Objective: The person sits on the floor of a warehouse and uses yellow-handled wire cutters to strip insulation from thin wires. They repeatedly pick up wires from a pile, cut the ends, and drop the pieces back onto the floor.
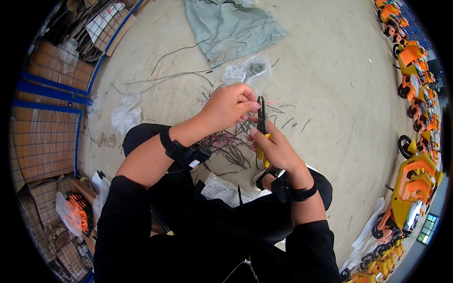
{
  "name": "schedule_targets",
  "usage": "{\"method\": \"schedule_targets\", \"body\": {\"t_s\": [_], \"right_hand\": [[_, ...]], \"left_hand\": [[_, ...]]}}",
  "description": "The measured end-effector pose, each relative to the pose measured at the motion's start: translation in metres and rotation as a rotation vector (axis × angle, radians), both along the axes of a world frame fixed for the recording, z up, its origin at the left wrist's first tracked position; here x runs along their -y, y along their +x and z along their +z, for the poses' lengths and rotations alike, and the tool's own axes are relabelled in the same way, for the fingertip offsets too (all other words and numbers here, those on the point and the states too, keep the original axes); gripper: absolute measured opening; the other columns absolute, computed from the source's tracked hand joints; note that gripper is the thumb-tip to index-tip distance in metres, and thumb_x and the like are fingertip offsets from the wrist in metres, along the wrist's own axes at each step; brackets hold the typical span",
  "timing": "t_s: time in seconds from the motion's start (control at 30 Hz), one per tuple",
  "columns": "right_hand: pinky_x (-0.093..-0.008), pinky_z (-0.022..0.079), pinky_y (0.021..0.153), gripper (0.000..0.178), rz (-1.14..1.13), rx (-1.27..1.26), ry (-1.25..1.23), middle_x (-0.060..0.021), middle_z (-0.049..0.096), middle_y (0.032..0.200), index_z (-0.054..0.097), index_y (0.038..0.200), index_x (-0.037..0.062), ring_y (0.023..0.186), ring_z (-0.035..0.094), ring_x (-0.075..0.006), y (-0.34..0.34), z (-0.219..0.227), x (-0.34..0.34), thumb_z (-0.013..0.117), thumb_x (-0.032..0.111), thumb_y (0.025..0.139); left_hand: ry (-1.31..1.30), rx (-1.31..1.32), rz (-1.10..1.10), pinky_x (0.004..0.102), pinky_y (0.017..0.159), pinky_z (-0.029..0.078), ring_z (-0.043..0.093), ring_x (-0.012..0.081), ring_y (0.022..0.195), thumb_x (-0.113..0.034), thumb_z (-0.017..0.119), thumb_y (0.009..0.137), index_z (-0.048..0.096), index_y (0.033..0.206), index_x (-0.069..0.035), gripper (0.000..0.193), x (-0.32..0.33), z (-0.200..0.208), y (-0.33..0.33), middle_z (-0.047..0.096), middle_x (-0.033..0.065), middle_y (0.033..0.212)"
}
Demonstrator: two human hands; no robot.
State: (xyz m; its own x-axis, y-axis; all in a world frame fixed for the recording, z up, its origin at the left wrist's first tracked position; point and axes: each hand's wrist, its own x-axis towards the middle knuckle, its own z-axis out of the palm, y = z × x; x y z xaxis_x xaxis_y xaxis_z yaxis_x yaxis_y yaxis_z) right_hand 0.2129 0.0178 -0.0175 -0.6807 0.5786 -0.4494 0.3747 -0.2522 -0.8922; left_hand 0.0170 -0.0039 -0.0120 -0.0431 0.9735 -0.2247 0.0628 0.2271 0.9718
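My right hand [273, 147] is wrapped round the yellow handles of a pair of black-jawed wire strippers [262, 113], whose jaws point away from me. My left hand [231, 106] is closed in a pinch right beside the jaws. Whatever its fingertips hold is too small to make out. Below both hands, a heap of short black and red wire pieces [231, 150] lies on the floor between my legs. Just beyond the jaws sits a clear plastic bag [238, 70] with dark grey bits inside.
A grey-green sheet [231, 30] lies at the far side, with long black cables [174, 74] near it. Blue-framed mesh cages [49, 137] holding cardboard stand on the left. Orange and yellow ride-on bikes [408, 188] line the right. Bubble wrap [219, 189] lies close to me.
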Motion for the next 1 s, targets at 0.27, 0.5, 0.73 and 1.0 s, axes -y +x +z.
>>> {"method": "schedule_targets", "body": {"t_s": [0.27,0.5,0.73,1.0], "right_hand": [[-0.0313,0.049,0.081,0.048,0.059,0.081,0.079,-0.0174,0.061,0.11,0.044,0.132,-0.0024,0.089,0.062,-0.0201,0.001,0.004,-0.003,0.054,0.03,0.098],[-0.0352,0.044,0.095,0.05,0.073,0.058,0.172,-0.0246,0.059,0.118,0.043,0.133,-0.0038,0.114,0.058,-0.0305,0.006,-0.01,-0.003,0.053,0.031,0.098],[-0.0365,0.046,0.09,0.049,0.089,0.116,0.144,-0.0233,0.062,0.108,0.045,0.13,-0.0025,0.104,0.061,-0.0309,0.003,-0.003,-0.004,0.053,0.033,0.098],[-0.0375,0.047,0.084,0.046,0.067,0.037,0.22,-0.0227,0.063,0.1,0.045,0.129,-0.0014,0.096,0.063,-0.0312,0.005,-0.013,-0.003,0.053,0.032,0.097]], "left_hand": [[0.0,-0.015,-0.004,0.022,0.053,0.048,0.06,0.0077,0.062,-0.008,0.062,0.09,0.059,0.097,-0.001,0.01,0.0,0.003,0.0,0.069,0.0053,0.082],[0.018,-0.056,-0.016,0.0218,0.051,0.047,0.058,0.0072,0.059,-0.008,0.061,0.091,0.058,0.096,-0.002,0.009,0.0,0.0,0.002,0.07,0.0057,0.082],[0.032,-0.056,0.009,0.0212,0.051,0.046,0.057,0.0065,0.057,-0.009,0.061,0.091,0.059,0.096,-0.002,0.009,0.001,0.002,0.003,0.07,0.006,0.082],[0.017,-0.071,0.011,0.0209,0.051,0.046,0.057,0.006,0.057,-0.009,0.063,0.09,0.059,0.095,-0.002,0.01,0.0,0.001,0.003,0.07,0.0052,0.082]]}}
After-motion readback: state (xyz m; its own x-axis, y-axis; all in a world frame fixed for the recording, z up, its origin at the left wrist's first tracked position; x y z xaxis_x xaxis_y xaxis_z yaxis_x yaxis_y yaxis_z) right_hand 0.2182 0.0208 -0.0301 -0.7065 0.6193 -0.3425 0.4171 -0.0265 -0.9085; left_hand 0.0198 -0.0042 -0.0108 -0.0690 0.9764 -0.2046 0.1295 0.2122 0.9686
